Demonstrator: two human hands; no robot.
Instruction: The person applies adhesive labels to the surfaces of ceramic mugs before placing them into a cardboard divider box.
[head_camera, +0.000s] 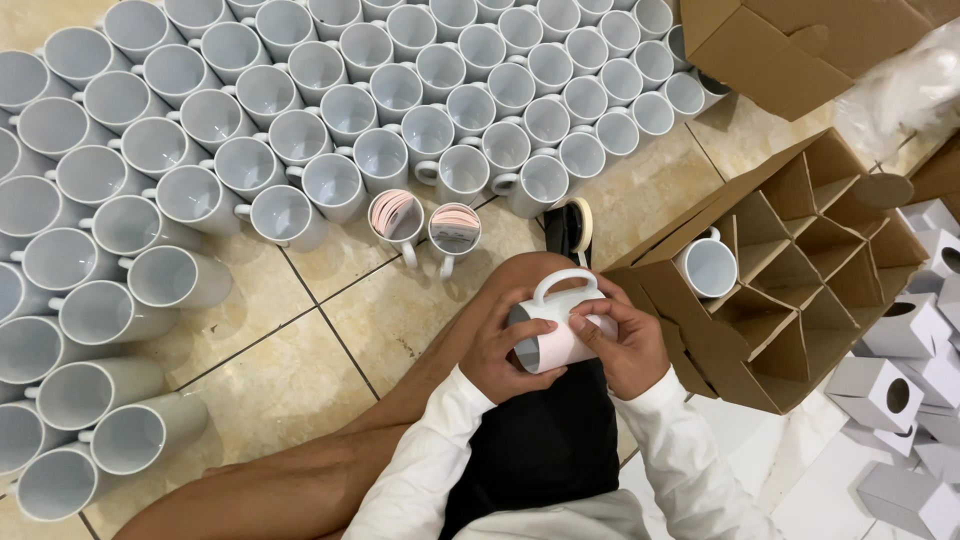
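I hold a white mug (553, 300) on its side over my lap, handle up, with a pale pink sheet wrapped around its body. My left hand (500, 352) grips the mug's open end from the left. My right hand (625, 345) presses the pink sheet against the mug's side from the right. Two white mugs stuffed with pink sheets (397, 216) (455, 229) stand on the tiled floor just ahead of my knee. A roll of tape (581, 224) stands on edge beyond my knee.
Several rows of white mugs (300, 135) cover the floor to the left and ahead. A cardboard box with dividers (800, 250) at my right holds one mug (708, 266). Small white boxes (890, 390) pile at far right. Another carton (790, 45) is top right.
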